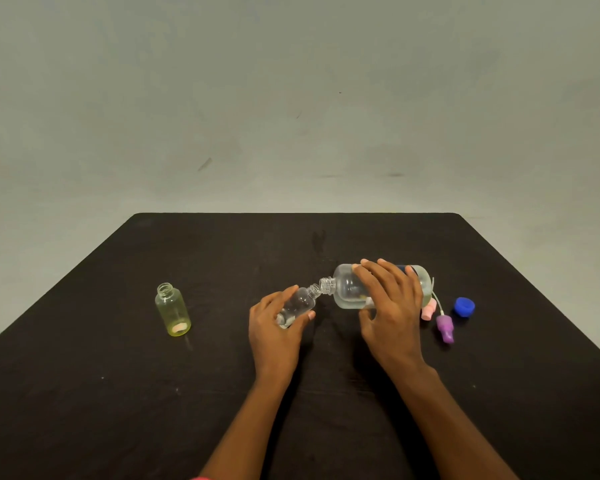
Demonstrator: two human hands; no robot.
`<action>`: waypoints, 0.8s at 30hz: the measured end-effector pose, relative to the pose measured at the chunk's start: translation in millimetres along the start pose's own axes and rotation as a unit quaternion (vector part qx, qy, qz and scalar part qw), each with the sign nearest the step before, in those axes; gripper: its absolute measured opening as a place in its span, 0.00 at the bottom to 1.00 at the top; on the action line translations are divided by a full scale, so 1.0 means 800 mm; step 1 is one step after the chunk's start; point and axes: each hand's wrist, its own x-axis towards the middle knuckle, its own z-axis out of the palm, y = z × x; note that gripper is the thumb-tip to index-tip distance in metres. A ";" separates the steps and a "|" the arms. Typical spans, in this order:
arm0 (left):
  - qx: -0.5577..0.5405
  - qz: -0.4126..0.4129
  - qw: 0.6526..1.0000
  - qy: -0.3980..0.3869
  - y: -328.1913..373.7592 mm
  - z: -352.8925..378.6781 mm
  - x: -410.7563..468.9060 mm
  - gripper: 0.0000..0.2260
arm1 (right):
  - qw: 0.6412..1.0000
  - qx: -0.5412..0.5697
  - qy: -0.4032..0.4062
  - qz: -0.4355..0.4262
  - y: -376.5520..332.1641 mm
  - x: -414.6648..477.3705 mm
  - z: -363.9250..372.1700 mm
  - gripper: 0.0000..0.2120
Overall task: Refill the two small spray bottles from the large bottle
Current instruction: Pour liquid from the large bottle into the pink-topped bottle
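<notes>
Tilting nearly flat above the black worktop (118, 393), the large bottle (347, 289) sits in the right grip (390, 306), fingers curled round it, mouth meeting the small clear spray bottle (302, 301) clasped leaning in the left grip (274, 323). The yellowish spray bottle (172, 310) stands open, well left.

Standing small bottle (172, 310) left of large bottle (347, 289); cap (464, 306) right.

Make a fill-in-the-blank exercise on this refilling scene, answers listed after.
The right hand tilts the large bottle to ____ into the clear small bottle held by the left hand.
The yellow small bottle stands uncapped to the ____ of both hands.
The cap right of the purple spray head is ____.
Missing: pour; left; blue.
</notes>
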 end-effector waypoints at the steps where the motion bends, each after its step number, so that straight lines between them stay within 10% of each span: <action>1: 0.000 0.000 1.000 0.000 0.000 0.000 0.000 0.21 | 1.000 0.000 0.001 -0.001 0.000 0.000 0.000 0.40; 24: -0.002 -0.006 1.000 -0.007 0.000 0.000 0.000 0.21 | 1.000 0.003 -0.002 -0.002 -0.001 -0.001 -0.001 0.40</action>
